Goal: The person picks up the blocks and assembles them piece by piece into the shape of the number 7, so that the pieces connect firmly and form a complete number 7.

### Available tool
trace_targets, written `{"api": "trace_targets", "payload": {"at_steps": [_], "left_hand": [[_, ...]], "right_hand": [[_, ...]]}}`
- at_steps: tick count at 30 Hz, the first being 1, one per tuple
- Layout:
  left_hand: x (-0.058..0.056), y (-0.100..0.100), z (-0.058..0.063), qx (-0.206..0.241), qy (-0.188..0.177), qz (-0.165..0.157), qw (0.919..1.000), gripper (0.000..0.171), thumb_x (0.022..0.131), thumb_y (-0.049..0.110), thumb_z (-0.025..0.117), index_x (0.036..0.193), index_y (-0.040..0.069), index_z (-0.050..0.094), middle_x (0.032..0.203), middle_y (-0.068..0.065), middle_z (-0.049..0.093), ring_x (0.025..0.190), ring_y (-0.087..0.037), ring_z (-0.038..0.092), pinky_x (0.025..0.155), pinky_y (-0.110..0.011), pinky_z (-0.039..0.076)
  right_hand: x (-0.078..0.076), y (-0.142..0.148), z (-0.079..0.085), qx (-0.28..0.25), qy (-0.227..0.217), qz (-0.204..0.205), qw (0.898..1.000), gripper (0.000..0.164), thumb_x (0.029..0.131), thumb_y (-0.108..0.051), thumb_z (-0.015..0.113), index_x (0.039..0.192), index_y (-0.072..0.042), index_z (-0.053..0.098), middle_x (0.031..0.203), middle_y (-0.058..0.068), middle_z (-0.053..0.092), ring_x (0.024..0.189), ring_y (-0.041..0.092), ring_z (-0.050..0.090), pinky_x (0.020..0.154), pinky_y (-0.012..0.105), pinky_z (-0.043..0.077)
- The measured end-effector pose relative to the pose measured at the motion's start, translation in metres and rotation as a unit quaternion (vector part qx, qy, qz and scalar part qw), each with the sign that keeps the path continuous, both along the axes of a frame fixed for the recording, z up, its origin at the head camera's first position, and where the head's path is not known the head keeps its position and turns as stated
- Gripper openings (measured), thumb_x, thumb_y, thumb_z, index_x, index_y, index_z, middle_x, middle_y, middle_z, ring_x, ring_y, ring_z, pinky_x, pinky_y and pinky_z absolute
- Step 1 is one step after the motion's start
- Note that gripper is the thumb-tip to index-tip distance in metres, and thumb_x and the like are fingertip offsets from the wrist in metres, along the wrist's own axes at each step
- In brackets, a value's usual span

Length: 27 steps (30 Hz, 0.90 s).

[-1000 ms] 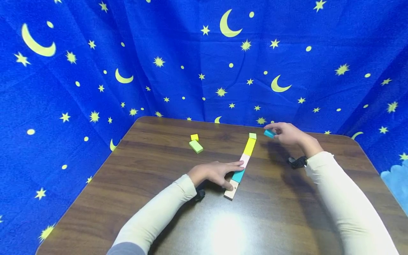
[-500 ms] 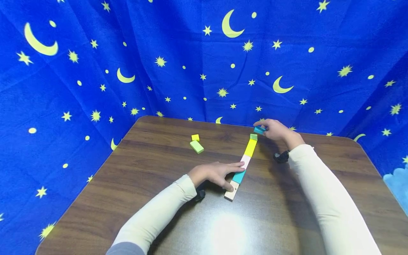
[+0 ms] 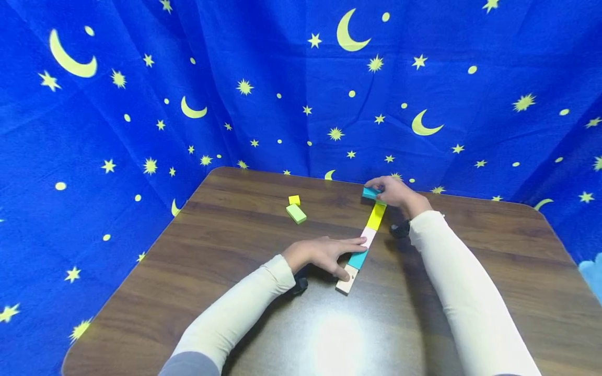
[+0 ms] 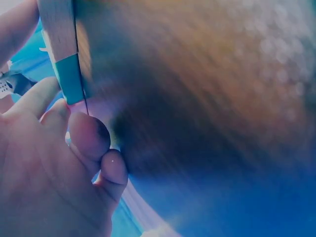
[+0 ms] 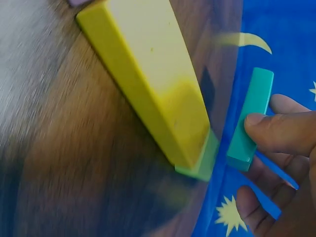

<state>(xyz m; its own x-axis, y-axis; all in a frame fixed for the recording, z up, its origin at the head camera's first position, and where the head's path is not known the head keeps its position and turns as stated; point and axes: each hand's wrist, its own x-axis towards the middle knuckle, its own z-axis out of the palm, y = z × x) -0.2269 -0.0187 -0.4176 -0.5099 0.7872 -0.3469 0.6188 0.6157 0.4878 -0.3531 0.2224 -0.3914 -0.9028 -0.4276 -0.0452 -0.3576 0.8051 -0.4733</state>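
My right hand (image 3: pixel 398 194) pinches a teal block (image 5: pixel 253 118) between thumb and fingers, beyond the far end of a row of blocks. From near to far the row has a plain wood block (image 3: pixel 345 286), a second teal block (image 3: pixel 358 260), a pale pink block (image 3: pixel 369 236), a yellow block (image 3: pixel 375 217) and a light green block (image 5: pixel 211 157), which the right hand partly covers in the head view. My left hand (image 3: pixel 324 254) lies with fingers spread at the near half of the row, fingertips at the pink and teal blocks, thumb at the wood one.
Left of the row, a small yellow block (image 3: pixel 294 200) and a light green oblong block (image 3: pixel 296 214) lie close together on the brown wooden table (image 3: pixel 226 235). A blue cloth (image 3: pixel 291 62) with moons and stars hangs behind the table's far edge.
My right hand has carried the teal block leftward, from right of the row to just past its far end. My left hand stays in place at the row; the head view shifts slightly.
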Motion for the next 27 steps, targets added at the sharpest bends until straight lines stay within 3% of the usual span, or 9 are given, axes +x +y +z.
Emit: {"api": "trace_targets", "payload": {"at_steps": [5,9,17,27], "left_hand": [[0.0,0.003,0.001,-0.005,0.0,-0.002,1.0,0.082,0.09,0.042,0.067,0.158,0.034,0.023,0.168,0.019,0.002,0.156,-0.012,0.014,0.124,-0.056,0.019],[-0.001,0.004,0.002,-0.007,-0.003,0.0,1.0,0.081,0.09,0.042,0.066,0.158,0.035,0.022,0.168,0.02,0.001,0.156,-0.012,0.012,0.124,-0.057,0.016],[-0.001,0.004,0.002,-0.008,0.008,-0.005,0.9999,0.082,0.089,0.042,0.067,0.158,0.034,0.023,0.168,0.019,0.003,0.155,-0.011,0.015,0.124,-0.057,0.017],[0.0,-0.001,-0.001,-0.011,0.01,0.002,0.9999,0.081,0.089,0.042,0.067,0.158,0.035,0.024,0.168,0.02,0.003,0.155,-0.011,0.015,0.125,-0.056,0.016]], "right_hand": [[-0.004,-0.011,-0.003,0.002,-0.023,-0.007,1.0,0.044,0.089,0.005,0.057,0.132,-0.005,0.062,0.131,0.029,0.06,0.122,0.043,0.056,0.103,0.058,0.047],[-0.007,-0.019,-0.001,0.02,-0.029,-0.01,0.999,0.042,0.09,0.003,0.06,0.131,-0.006,0.062,0.134,0.028,0.059,0.126,0.044,0.054,0.106,0.058,0.045],[-0.012,-0.025,-0.006,0.039,-0.04,-0.006,0.998,0.041,0.092,0.0,0.06,0.132,-0.008,0.063,0.138,0.026,0.058,0.13,0.044,0.052,0.109,0.058,0.043],[-0.018,-0.031,-0.019,0.045,-0.025,-0.003,0.999,0.041,0.087,-0.001,0.065,0.128,-0.007,0.066,0.131,0.024,0.064,0.125,0.042,0.057,0.107,0.057,0.044]]}}
